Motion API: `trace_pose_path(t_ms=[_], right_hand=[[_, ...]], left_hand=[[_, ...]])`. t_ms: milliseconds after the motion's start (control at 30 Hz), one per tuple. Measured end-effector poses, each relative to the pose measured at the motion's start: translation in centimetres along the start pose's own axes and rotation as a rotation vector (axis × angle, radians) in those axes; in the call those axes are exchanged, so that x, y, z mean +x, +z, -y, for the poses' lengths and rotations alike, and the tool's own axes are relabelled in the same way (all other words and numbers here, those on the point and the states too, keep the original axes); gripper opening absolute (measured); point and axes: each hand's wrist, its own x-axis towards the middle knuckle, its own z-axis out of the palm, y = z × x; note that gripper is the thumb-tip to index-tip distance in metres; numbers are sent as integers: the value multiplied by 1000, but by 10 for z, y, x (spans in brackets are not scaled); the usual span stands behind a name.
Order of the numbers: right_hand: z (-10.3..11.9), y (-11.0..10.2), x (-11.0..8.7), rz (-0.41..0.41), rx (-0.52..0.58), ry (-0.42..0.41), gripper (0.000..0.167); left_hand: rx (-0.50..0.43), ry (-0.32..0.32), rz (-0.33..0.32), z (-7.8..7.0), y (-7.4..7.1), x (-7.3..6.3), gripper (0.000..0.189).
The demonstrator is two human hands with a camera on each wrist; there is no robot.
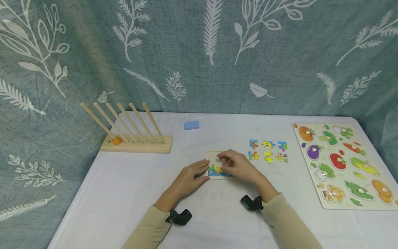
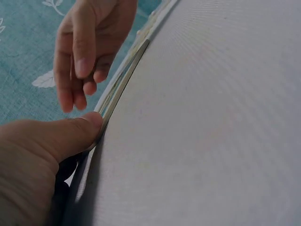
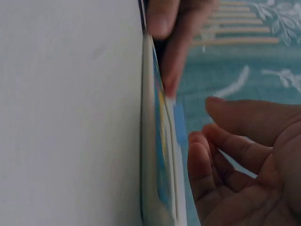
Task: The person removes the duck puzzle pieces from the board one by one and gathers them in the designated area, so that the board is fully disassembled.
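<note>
A small wooden jigsaw tray (image 1: 214, 156) lies flat on the white tablecloth, with joined blue, yellow and green pieces (image 1: 217, 171) along its near side. My left hand (image 1: 190, 176) rests at the tray's left side, fingers extended on that edge and the thumb against the near corner. In the left wrist view, that thumb (image 2: 80, 132) touches the tray's rim. Above the tray's right half hovers my right hand (image 1: 237, 166), partly covering the pieces. In the right wrist view, its thumb and loosely bent fingers (image 3: 200, 162) are apart, with nothing visible between them.
Several loose jigsaw pieces (image 1: 268, 145) lie in two rows right of the tray. A vegetable peg puzzle board (image 1: 335, 180) occupies the right side. At the back left stands a wooden peg rack (image 1: 140, 148) with an orange bead (image 1: 116, 140); a blue block (image 1: 191, 125) lies near the back edge.
</note>
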Motion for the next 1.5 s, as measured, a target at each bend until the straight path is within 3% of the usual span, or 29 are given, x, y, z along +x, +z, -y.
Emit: trace_pose_path(t_ms=[367,633,1133,1500], right_hand=[[2,22,6,21,-76,-18,36],[7,25,6,28,-158,26,36],[2,25,7,37,-14,34,35],[2,29,6,23,-2,60,37]], left_hand=[[-10,23,-11,1,0,2,47],[2,21,-8,0,-3,3,48],[-26,6,7,0,-3,3,50],[-14,-10,0,2,0,1,50]])
